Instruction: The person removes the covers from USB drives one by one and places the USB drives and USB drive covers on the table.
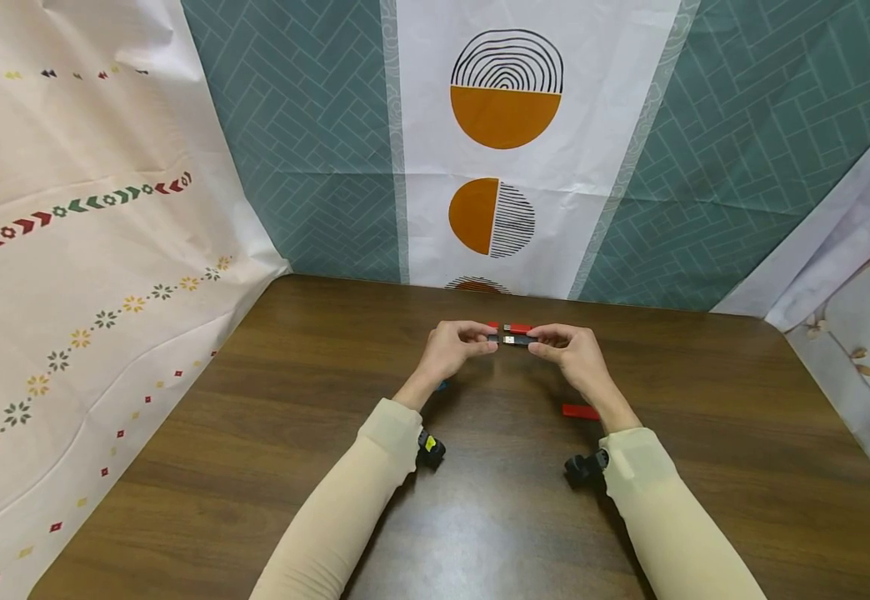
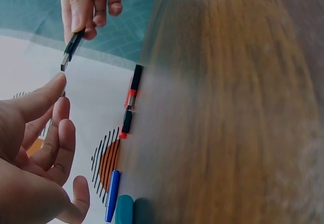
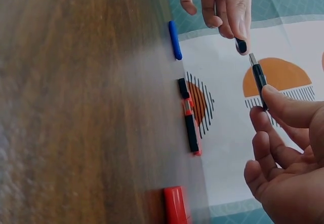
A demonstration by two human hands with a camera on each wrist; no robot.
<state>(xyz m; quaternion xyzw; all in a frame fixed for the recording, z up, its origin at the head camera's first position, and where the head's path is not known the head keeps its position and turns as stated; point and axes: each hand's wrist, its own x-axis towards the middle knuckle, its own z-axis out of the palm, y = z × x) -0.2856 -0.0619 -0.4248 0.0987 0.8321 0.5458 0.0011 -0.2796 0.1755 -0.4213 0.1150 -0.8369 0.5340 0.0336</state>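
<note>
In the head view my right hand (image 1: 577, 354) pinches a black USB flash drive (image 1: 519, 340) between thumb and fingertips, its metal plug pointing left. Facing it, my left hand (image 1: 446, 343) pinches a small black cap (image 1: 492, 338). The right wrist view shows the cap (image 3: 241, 45) just short of the drive's plug (image 3: 252, 59), a narrow gap between them. The left fingertips hide most of the cap in the left wrist view. Behind the hands on the table lie a red USB flash drive (image 1: 519, 328) and a red cap (image 1: 492, 325), end to end.
Black pieces (image 3: 191, 133) show along the red ones in the wrist views. A slim blue stick-like object (image 2: 112, 196) and a teal rounded one (image 2: 124, 210) lie on the left. A red block (image 1: 579, 412) lies by the right wrist. Patterned cloths (image 1: 315, 167) hang behind the wooden table (image 1: 270, 400).
</note>
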